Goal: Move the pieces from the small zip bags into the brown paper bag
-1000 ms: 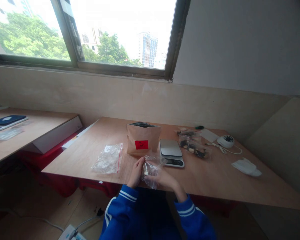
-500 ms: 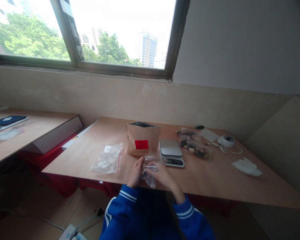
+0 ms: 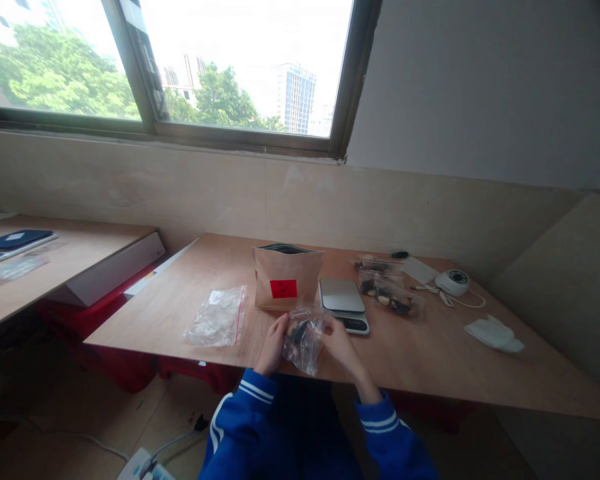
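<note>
Between my hands, at the table's front edge, is a clear plastic bag (image 3: 304, 343) with dark and tan pieces inside. My left hand (image 3: 273, 345) grips its left side, and my right hand (image 3: 339, 341) pinches its right edge. Just behind it stands an open brown paper pouch (image 3: 289, 270) with a red label. To the right of the pouch lies a small digital scale (image 3: 343, 297) with a bare metal plate; my right hand covers part of its front. A stack of clear zip bags (image 3: 215, 319) with a red strip lies flat on the left.
Filled clear bags (image 3: 393, 297) lie right of the scale. Beyond them are a white dome camera (image 3: 452, 283) with its cable and a crumpled white wrapper (image 3: 494, 333). Another table (image 3: 105, 243) stands at left; a power strip (image 3: 145, 467) is on the floor.
My right hand has moved right, from over the bag to its right edge. The bag is spread wider and its dark and tan contents now show. My left hand stays in place.
</note>
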A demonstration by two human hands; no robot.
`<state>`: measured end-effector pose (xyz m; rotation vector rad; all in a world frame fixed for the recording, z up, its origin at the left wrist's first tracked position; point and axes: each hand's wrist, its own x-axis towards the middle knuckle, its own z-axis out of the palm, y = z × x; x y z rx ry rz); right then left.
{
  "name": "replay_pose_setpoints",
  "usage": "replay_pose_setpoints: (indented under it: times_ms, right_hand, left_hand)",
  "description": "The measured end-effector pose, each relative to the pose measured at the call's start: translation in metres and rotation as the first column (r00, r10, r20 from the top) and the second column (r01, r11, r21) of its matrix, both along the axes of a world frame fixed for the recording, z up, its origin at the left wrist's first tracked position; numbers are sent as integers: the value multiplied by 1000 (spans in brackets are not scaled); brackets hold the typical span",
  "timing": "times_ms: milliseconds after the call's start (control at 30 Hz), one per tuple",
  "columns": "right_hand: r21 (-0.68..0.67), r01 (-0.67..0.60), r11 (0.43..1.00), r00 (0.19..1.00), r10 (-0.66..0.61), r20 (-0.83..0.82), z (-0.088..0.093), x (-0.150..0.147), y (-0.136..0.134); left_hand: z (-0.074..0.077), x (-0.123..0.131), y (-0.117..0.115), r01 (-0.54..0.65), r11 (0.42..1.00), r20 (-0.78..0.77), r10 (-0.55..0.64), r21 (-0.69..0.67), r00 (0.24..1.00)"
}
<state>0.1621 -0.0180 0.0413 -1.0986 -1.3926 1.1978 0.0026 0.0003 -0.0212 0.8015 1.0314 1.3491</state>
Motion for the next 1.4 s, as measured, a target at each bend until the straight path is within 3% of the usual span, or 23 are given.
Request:
replay_pose_setpoints:
  times_ms: [333, 600, 900, 1400]
  right_hand:
    - [64, -132, 989, 983, 123, 135, -3, -1, -4]
    - [193, -94, 977, 936, 20, 351, 0, -4, -7]
    - [151, -152, 977, 945, 99, 312, 8, -6, -15]
    - [115, 7, 993, 966, -37, 258, -12, -17, -13]
  left_hand:
    - [8, 0, -3, 41, 998, -17, -40, 45, 999]
    - [9, 0, -3, -2, 1000, -27, 2, 15, 1000]
    - [8, 2, -3, 39, 999, -46, -38, 35, 998]
    - [17, 3, -6, 24, 999, 16, -24, 33, 1000]
